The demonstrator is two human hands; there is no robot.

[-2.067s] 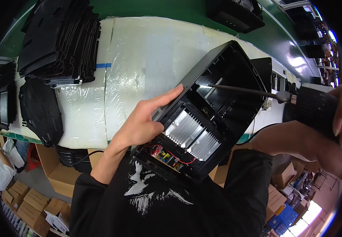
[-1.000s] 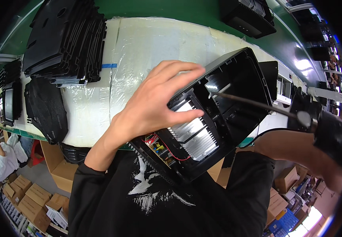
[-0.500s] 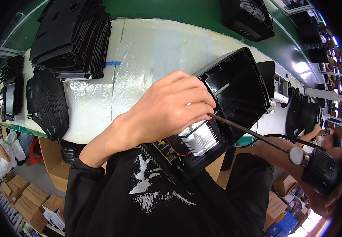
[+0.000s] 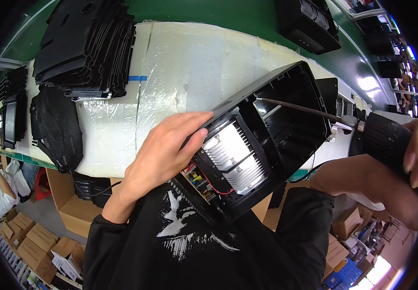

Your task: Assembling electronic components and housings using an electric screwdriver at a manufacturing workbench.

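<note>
A black plastic housing (image 4: 291,101) is tilted in front of me, its open side up. Inside it lies a finned silver heat sink (image 4: 235,157), and a circuit board (image 4: 199,182) with a red wire shows at its near left. My left hand (image 4: 163,147) grips the housing's left wall, thumb on the inner side and fingers over the outside. At the far right, my right hand (image 4: 414,154) is closed round a black electric screwdriver (image 4: 387,135). Its long bit reaches left into the housing, the tip at the far wall near a corner of the divider.
A tall stack of black plastic panels (image 4: 73,48) stands at the back left, with a black mesh bag (image 4: 56,128) before it. Another black housing (image 4: 308,24) sits at the far right on the green surface. Below the bench are cardboard boxes (image 4: 37,241).
My left hand has drawn back from the bit and the housing's middle to its left wall. The screwdriver has swung upward, its bit tip now at the far wall.
</note>
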